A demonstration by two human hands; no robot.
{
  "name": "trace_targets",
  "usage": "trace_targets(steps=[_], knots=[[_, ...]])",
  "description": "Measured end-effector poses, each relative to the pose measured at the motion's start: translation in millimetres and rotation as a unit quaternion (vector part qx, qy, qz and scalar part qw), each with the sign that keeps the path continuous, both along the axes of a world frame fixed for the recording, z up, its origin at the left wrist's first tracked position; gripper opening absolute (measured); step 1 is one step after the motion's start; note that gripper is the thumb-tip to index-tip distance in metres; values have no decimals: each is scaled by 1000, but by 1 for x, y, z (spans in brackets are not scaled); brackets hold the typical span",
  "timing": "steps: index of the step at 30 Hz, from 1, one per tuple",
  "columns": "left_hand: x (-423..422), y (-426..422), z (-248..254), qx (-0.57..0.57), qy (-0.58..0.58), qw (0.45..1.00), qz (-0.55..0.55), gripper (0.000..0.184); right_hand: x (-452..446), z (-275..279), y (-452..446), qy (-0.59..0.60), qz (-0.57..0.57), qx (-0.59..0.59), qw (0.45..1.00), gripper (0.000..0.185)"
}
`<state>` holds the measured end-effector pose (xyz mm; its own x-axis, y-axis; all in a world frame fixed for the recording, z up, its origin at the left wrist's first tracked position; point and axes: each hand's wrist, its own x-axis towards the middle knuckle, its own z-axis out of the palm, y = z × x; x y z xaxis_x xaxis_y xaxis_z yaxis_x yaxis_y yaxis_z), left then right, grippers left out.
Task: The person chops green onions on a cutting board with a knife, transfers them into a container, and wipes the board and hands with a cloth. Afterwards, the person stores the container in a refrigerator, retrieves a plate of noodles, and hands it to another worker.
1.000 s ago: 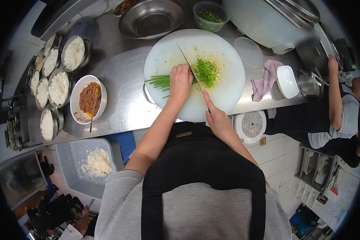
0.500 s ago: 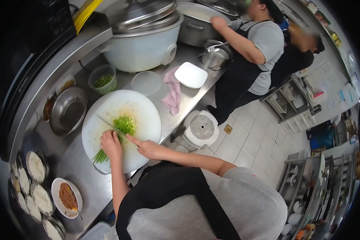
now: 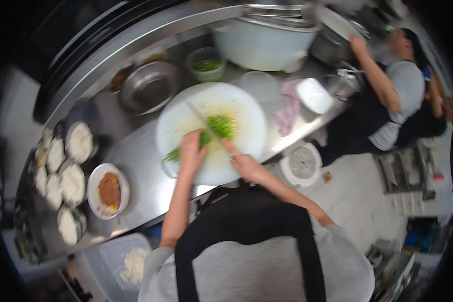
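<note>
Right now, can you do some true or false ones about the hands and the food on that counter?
1. The right hand holds the knife. True.
2. The left hand is inside a metal pan. False: the left hand is on the green stalks.
3. Chopped greens lie on the round board. True.
4. The pink cloth lies on the floor. False: it lies on the counter.
5. Brown food is in the round white bowl. True.

The sole view looks from the wearer's head, forward and steeply down over the apron (image 3: 246, 216) to the nearby board (image 3: 249, 116), wide enough to include counter (image 3: 141, 156) and floor (image 3: 352, 201).
</note>
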<state>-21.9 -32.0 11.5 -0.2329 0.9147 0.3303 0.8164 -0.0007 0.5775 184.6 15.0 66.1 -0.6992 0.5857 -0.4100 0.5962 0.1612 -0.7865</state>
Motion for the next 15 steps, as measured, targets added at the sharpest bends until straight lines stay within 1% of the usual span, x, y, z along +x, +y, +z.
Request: trace_targets(steps=[3, 4, 6, 8, 9, 10, 11, 15], knots=[[0, 2, 1, 22, -14, 1000, 16, 44, -2, 2, 0, 17, 5, 15, 1000, 72], [-5, 4, 5, 18, 3, 1000, 18, 44, -2, 8, -1, 12, 1, 3, 1000, 72], [3, 4, 5, 15, -9, 1000, 9, 44, -1, 22, -5, 5, -15, -21, 1000, 71], [4, 4, 6, 11, -20, 1000, 4, 45, -3, 40, -5, -45, -15, -64, 997, 70], [2, 4, 7, 12, -29, 999, 7, 45, 0, 24, -5, -50, -16, -63, 997, 70], [1, 4, 8, 9, -35, 999, 11, 44, 2, -6, -5, 13, 0, 39, 999, 69], [1, 4, 9, 10, -38, 999, 10, 44, 3, -22, -5, 77, 16, 141, 987, 69], [2, 5, 11, -8, -35, 999, 12, 41, 0, -8, -8, 47, 28, 123, 991, 69]])
